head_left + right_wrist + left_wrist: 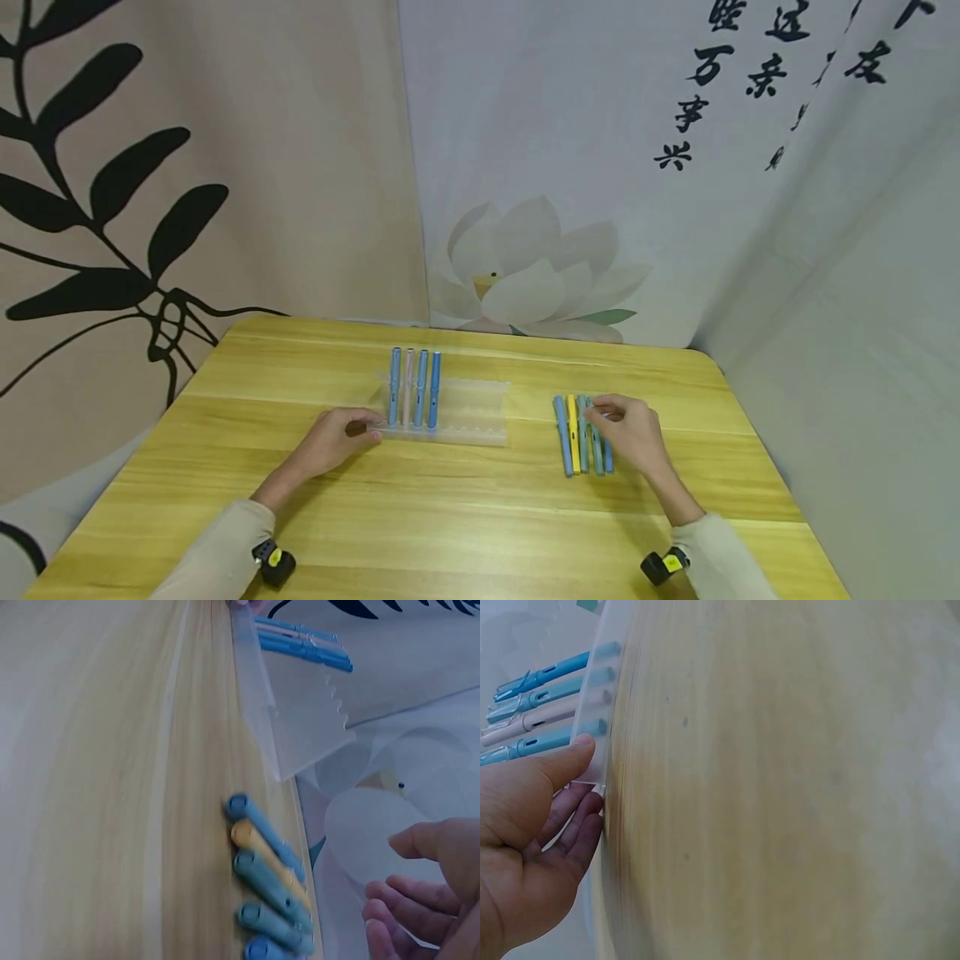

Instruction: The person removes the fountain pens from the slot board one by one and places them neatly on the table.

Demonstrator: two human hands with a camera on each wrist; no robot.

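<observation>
A clear plastic pen stand (472, 408) stands left of centre on the table. In its left part several pens lean upright in a row; a pale pink pen (408, 387) is among blue pens (435, 390). My left hand (339, 440) pinches the stand's left end, thumb (574, 759) on the front lip and fingers curled at the corner. To the right, loose pens lie side by side: a yellow pen (573, 437), blue pens (562, 437) and green pens (582, 442). Over their right side hovers my right hand (628, 427), thumb and fingers apart with nothing between them.
The wooden table (420, 517) reaches back to a hanging cloth (562, 108) with a printed lotus and characters. Another cloth (300, 167) with dark leaves hangs at the left. Each wrist wears a small black camera (277, 567).
</observation>
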